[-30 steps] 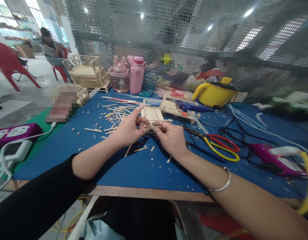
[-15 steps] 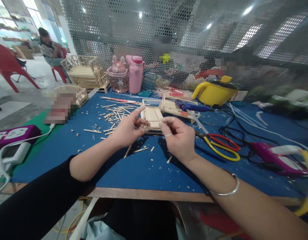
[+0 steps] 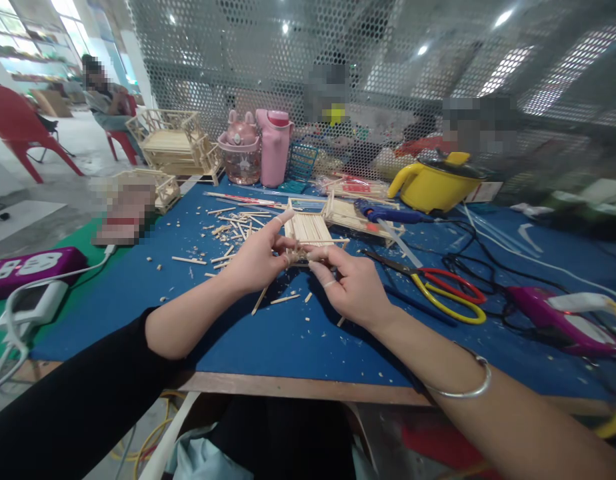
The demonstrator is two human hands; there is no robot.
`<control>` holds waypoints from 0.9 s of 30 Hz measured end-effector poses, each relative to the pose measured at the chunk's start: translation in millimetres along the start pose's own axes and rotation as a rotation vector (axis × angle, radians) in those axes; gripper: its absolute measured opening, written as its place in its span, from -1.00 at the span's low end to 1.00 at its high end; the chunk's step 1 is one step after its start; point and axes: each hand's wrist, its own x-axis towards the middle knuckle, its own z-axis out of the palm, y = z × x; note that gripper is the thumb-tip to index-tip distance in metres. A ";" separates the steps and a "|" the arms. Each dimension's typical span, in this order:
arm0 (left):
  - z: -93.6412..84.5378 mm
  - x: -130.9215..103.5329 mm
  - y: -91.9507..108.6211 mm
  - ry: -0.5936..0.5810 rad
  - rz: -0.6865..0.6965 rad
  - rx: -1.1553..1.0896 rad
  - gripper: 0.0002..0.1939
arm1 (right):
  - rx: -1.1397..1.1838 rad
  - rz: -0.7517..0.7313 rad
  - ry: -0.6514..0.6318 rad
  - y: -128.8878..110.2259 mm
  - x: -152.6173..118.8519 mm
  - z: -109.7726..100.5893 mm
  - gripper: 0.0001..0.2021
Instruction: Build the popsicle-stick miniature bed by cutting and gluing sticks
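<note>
A small wooden-stick model (image 3: 308,225) with a slatted panel lies in front of me. My left hand (image 3: 261,259) is closed at its near left corner, thumb and fingers pinching the frame while the index finger stretches along the side. A thin wooden stick (image 3: 337,241) lies across the near end and sticks out past the right side. Just below it, my right hand (image 3: 353,277) pinches at the front, fingertips close to the left ones. What lies between the fingertips is partly hidden. A second stick model (image 3: 358,217) touches or nearly touches the first on the right.
Loose cut sticks (image 3: 238,227) are scattered to the left. At right are scissors (image 3: 445,293), a blue glue gun (image 3: 393,212), dark cables and a yellow pot (image 3: 438,187). Pink bottles (image 3: 275,150) and a larger stick model (image 3: 173,143) stand behind. A person (image 3: 105,100) sits far left.
My right hand has shifted a little left and toward me along the model's front. The thin stick now juts out past the right side. My left hand stays at its corner.
</note>
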 end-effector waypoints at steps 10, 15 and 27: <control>0.7 1.0 -3.1 -0.022 0.036 0.087 -0.12 | -0.019 -0.017 0.017 2.7 0.9 2.0 -0.89; -4.1 -1.0 6.4 -0.015 0.017 0.138 -0.06 | -0.009 -0.011 0.001 3.8 0.7 1.8 -0.88; -45.0 14.2 34.4 0.426 -0.027 -0.326 -0.34 | 0.044 -0.010 0.011 4.1 0.7 2.5 -0.89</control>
